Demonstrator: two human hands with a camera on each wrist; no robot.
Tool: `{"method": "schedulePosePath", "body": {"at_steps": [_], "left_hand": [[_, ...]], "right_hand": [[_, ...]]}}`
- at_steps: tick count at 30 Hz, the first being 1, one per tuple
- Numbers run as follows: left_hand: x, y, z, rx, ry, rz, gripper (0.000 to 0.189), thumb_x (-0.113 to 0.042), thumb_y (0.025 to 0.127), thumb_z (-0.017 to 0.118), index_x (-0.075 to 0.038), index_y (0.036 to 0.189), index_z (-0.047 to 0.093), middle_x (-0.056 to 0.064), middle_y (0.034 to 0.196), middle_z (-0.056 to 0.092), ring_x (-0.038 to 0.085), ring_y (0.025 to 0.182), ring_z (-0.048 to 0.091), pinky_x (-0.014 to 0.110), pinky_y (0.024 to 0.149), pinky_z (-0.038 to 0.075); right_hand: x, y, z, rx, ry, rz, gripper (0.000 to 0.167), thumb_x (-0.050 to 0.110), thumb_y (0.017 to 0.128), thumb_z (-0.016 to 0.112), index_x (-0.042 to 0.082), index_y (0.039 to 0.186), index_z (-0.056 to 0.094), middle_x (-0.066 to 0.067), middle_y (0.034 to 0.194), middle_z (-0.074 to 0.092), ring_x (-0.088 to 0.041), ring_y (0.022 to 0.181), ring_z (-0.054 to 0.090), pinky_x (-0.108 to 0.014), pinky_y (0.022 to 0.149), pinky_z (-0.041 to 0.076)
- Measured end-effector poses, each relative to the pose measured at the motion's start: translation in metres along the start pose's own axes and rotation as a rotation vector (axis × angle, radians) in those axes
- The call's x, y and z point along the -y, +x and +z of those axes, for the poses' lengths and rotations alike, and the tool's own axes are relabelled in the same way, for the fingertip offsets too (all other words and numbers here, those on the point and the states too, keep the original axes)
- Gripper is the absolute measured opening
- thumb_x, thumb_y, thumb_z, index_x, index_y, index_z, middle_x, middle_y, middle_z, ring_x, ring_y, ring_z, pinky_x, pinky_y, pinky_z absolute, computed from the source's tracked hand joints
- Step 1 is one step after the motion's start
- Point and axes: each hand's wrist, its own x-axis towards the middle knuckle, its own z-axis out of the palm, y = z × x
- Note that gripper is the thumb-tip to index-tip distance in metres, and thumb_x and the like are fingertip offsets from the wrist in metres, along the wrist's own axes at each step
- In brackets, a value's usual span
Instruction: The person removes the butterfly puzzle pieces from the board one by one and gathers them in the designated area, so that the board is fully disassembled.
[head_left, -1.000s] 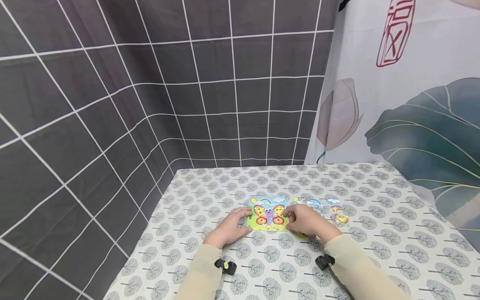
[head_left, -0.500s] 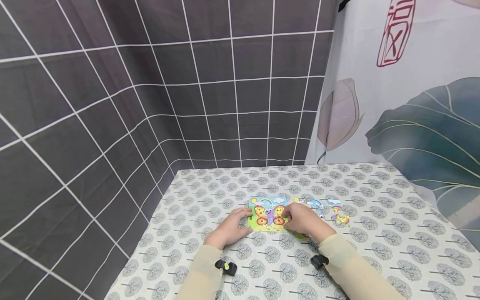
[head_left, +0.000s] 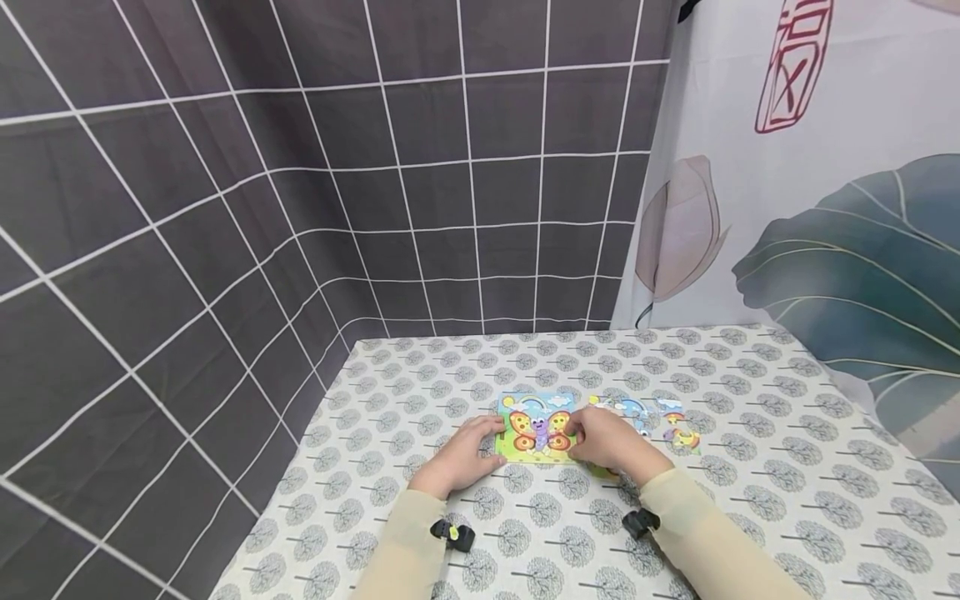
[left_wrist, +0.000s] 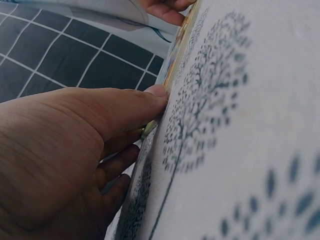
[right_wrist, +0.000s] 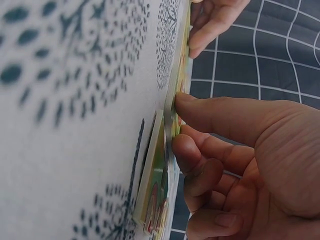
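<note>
A butterfly jigsaw puzzle (head_left: 537, 433) in a flat board lies on the patterned cloth in the head view. My left hand (head_left: 460, 457) rests at the puzzle's left side, its thumb by the lower left corner and its fingers, fairly straight, along the edge. On the opposite side my right hand (head_left: 609, 437) pinches the puzzle's right edge between thumb and curled fingers. The right wrist view shows the thumb on the board's edge (right_wrist: 172, 92); whether a separate piece is in that pinch is hidden.
Another colourful puzzle board (head_left: 633, 407) lies to the right, partly behind my right hand; its corner (right_wrist: 151, 175) nearly meets the butterfly board. Loose puzzle pieces (head_left: 682, 438) lie beyond it. The tree-print cloth (head_left: 540, 533) covers the table, and a dark checked curtain (head_left: 510, 192) hangs behind.
My right hand and wrist have shifted slightly left, then stay still at the puzzle's right edge. The left hand and the board look nearly unmoved.
</note>
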Motion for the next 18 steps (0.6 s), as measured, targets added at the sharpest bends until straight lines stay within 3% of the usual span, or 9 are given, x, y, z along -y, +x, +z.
{"method": "schedulePosePath", "body": {"at_steps": [18], "left_hand": [[0.0004, 0.0003, 0.0007, 0.000, 0.005, -0.007, 0.059, -0.028, 0.095, 0.076, -0.015, 0.150, 0.056, -0.004, 0.161, 0.045, 0.022, 0.152, 0.036, 0.048, 0.126, 0.029]], "right_hand": [[-0.0022, 0.0018, 0.0007, -0.021, 0.019, -0.001, 0.029, 0.006, 0.082, 0.087, 0.013, 0.099, 0.064, 0.000, 0.079, 0.057, -0.017, 0.064, 0.052, -0.034, 0.062, 0.047]]}}
